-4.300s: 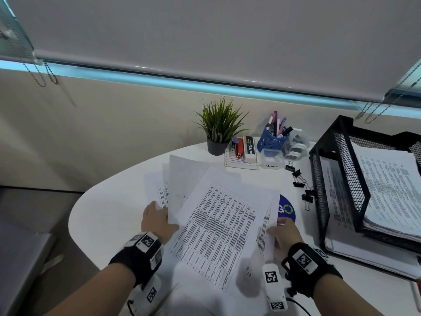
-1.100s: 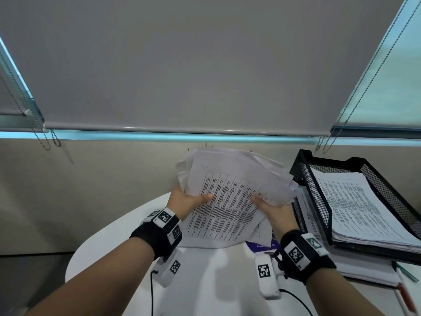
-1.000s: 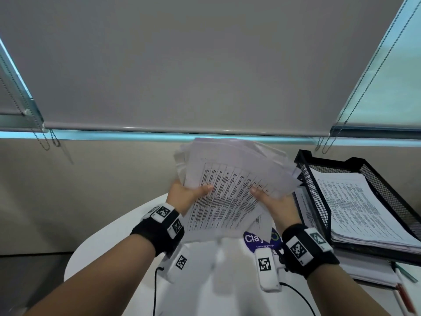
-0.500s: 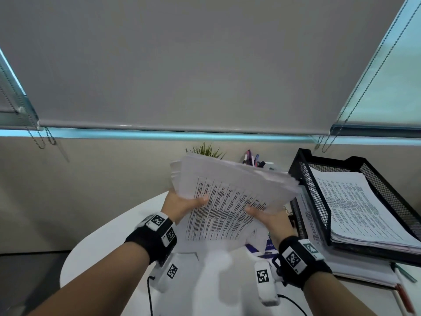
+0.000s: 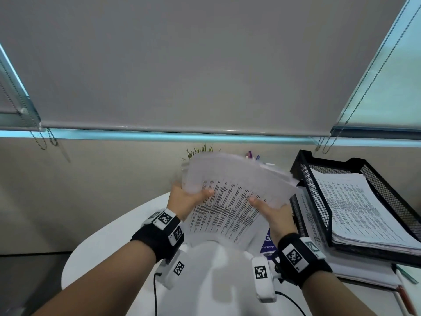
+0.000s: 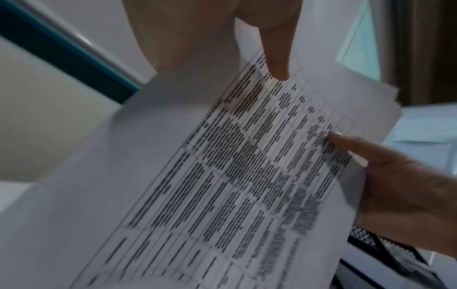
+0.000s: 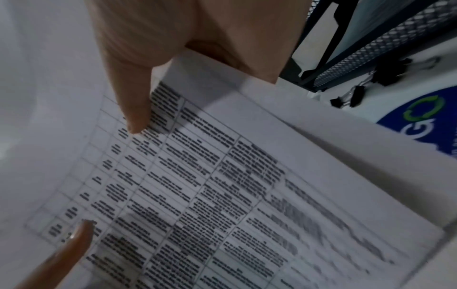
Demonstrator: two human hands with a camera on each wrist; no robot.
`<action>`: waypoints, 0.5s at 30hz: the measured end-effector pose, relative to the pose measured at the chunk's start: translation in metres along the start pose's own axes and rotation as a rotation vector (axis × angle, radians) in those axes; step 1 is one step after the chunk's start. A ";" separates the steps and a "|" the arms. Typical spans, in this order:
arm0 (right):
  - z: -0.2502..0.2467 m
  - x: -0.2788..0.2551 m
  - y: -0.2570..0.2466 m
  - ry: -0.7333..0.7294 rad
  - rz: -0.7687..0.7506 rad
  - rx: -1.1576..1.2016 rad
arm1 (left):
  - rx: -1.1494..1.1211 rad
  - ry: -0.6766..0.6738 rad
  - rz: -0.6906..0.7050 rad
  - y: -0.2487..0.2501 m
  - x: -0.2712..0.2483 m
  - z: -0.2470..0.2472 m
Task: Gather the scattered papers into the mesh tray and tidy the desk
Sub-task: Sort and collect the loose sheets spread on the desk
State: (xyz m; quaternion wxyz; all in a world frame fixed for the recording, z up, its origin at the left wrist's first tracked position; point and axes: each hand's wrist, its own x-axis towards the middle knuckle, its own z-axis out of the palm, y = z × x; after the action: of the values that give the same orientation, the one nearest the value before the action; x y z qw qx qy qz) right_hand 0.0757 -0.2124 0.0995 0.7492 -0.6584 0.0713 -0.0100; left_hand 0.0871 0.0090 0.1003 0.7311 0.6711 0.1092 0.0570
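Both hands hold a loose stack of printed papers upright above the white desk. My left hand grips the stack's left edge, thumb across the front sheet. My right hand grips the right edge, thumb on the print. The left wrist view shows the papers pinched under the thumb of the left hand. In the right wrist view the papers sit under the thumb of the right hand. The black mesh tray, stacked in tiers and holding paper, stands just right of the stack.
A blue round sticker lies on the desk under the papers. Black binder clips lie by the tray's foot. A small plant and pen tips peek over the stack. A red pen lies at the right edge.
The papers went from lying spread on the desk to being held upright in both hands. Over the last second the stack dropped slightly and tilted back, baring the plant behind.
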 end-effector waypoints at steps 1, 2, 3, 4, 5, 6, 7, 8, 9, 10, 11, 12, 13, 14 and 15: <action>0.002 -0.003 -0.001 -0.020 0.000 -0.036 | 0.021 -0.023 -0.034 -0.005 0.000 -0.002; 0.003 -0.004 0.002 -0.044 0.004 -0.057 | 0.030 -0.044 -0.063 -0.009 -0.001 -0.004; 0.004 -0.006 0.002 -0.054 0.004 -0.072 | 0.031 -0.056 -0.081 -0.011 -0.002 -0.004; 0.003 -0.005 0.006 -0.065 0.005 -0.066 | 0.028 -0.063 -0.095 -0.013 -0.002 -0.004; 0.006 -0.007 0.004 -0.076 -0.001 -0.052 | 0.024 -0.074 -0.099 -0.012 -0.003 -0.003; 0.007 -0.005 0.003 -0.065 -0.006 -0.021 | 0.019 -0.073 -0.100 -0.011 -0.003 -0.002; 0.010 -0.008 -0.003 -0.053 -0.021 0.009 | 0.014 -0.065 -0.094 -0.009 -0.002 0.000; 0.010 -0.009 -0.007 -0.043 -0.027 0.036 | 0.004 -0.048 -0.089 -0.008 -0.001 0.001; 0.010 -0.012 -0.011 -0.023 -0.030 0.055 | -0.005 -0.035 -0.084 -0.007 -0.001 0.001; 0.009 -0.010 -0.010 -0.014 -0.030 0.060 | -0.010 -0.029 -0.080 -0.006 -0.001 0.000; 0.007 -0.008 -0.005 -0.023 -0.033 0.031 | -0.001 -0.031 -0.084 -0.007 -0.002 -0.002; 0.005 -0.007 0.000 -0.030 -0.023 -0.007 | 0.010 -0.043 -0.093 -0.009 -0.004 -0.004; 0.004 -0.008 0.003 -0.036 -0.015 -0.047 | 0.018 -0.060 -0.099 -0.012 -0.006 -0.006; 0.004 -0.008 0.004 -0.041 -0.011 -0.065 | 0.018 -0.066 -0.101 -0.015 -0.007 -0.008; 0.007 -0.010 0.001 -0.046 -0.008 -0.061 | 0.019 -0.063 -0.103 -0.016 -0.009 -0.009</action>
State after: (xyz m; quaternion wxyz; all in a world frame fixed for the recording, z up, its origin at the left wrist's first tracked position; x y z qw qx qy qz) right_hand 0.0663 -0.2045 0.1006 0.7301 -0.6813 0.0516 0.0041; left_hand 0.0754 0.0143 0.0842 0.7298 0.6729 0.1211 -0.0026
